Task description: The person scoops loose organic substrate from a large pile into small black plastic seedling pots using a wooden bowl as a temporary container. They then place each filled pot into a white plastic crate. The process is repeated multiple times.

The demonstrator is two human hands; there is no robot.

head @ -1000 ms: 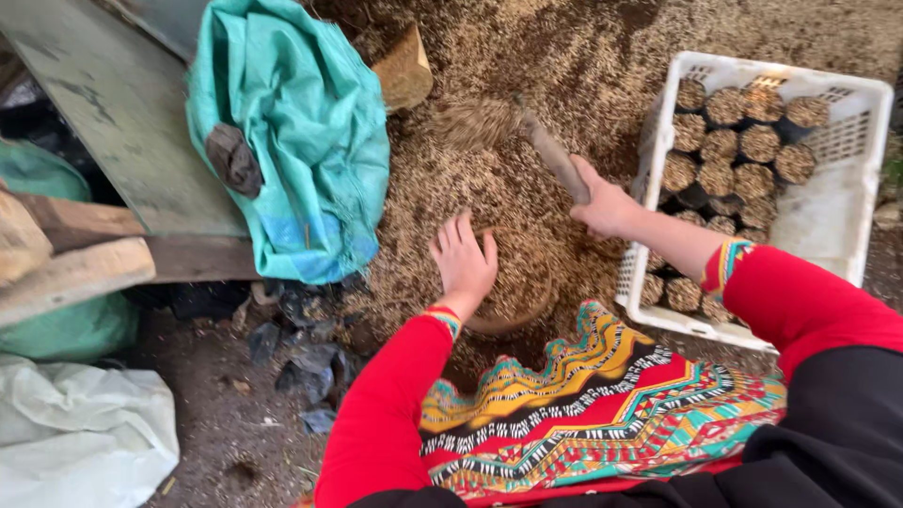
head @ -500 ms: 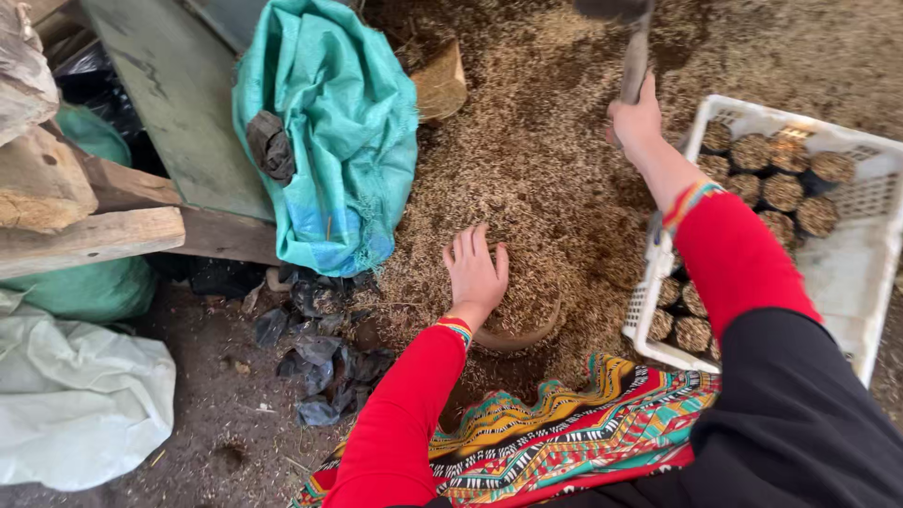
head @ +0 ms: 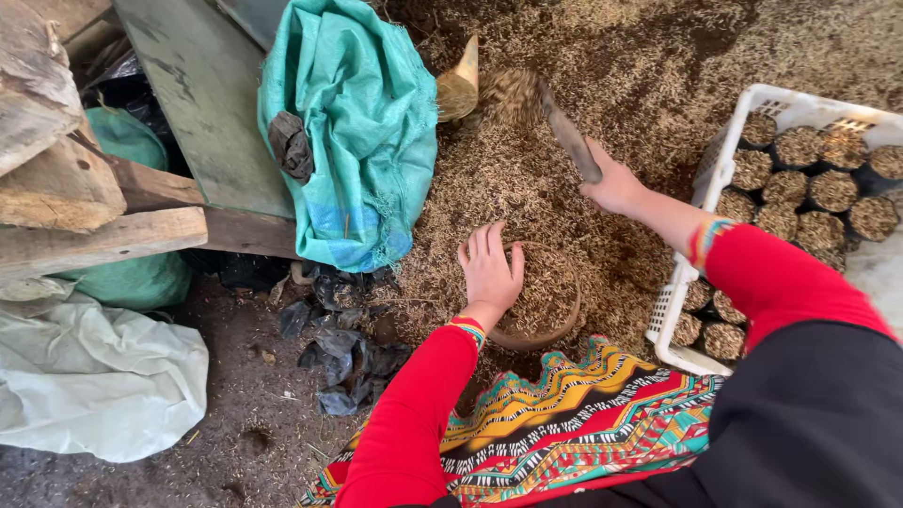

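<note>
- Here, from the head view, the left hand [head: 489, 268] lies flat with fingers spread on the rim and filling of a small round pot [head: 538, 303], which sits sunk in the husk heap [head: 527, 179] just in front of the person's patterned lap cloth [head: 555, 423].
- The right hand [head: 616, 183] is closed around the handle of a scoop [head: 541, 108], held out over the heap with loose husk on its blade.
- The husk looks light, dry and free-running; I judge it will spill readily off the blade, so a level carry seems wise.
- The pot appears thin-walled and soft, likely to deform; a hold at the rim, as now, seems the soundest.
- The scoop looks stiff and is best held at the handle end.
- A white crate [head: 715, 188] of filled pots stands just beside the right arm.
- A teal sack [head: 357, 132] rests against grey boards [head: 202, 113] on the left; a white sack [head: 94, 386] lies on the floor.
</note>
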